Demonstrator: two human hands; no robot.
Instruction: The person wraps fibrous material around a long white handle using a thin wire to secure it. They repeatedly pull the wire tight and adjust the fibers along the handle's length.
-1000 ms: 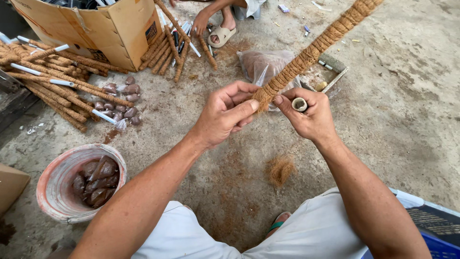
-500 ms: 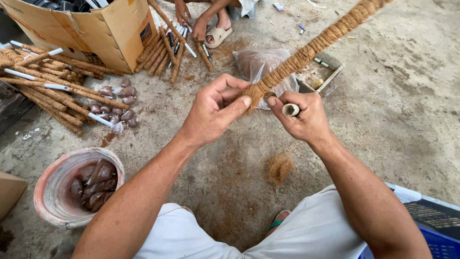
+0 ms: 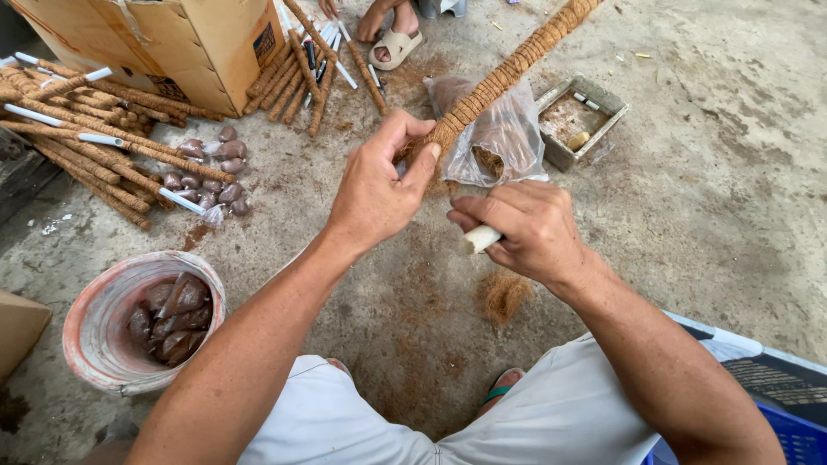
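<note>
Here, seated low over a gritty concrete floor (image 3: 732, 172). Left hand (image 3: 375, 194) closed round the near end of a long coir-wrapped pole (image 3: 508, 73), thumb pressed along the fibre, fingers curled under. Right hand (image 3: 525, 228) shut on the bare white pipe end (image 3: 479, 239), which pokes out from the fist toward the left. Pole itself slanting up and away to the top right, out of view at the far end, crossing over a clear plastic bag (image 3: 508, 146) holding loose brown fibre.

Probably stiff along the length, given the pipe core, and light for its reach; rough, shaggy skin, so little risk of slipping, though loose strands likely to shed under a hard rub. Best grip judged to be at the wrapped end and the bare pipe, just where both hands sit. Far end unsupported as far as visible, so liable to sway.

Below the right hand, a small tuft of coir (image 3: 504, 294) on the floor. To the left, a worn bucket (image 3: 90, 344) with brown pouches inside, more pouches scattered near a heap of finished poles (image 3: 86, 146). Behind that, a cardboard box (image 3: 172, 43). Beyond the bag, a shallow tray (image 3: 616, 103). At the top edge, another person's sandalled foot (image 3: 396, 39).
</note>
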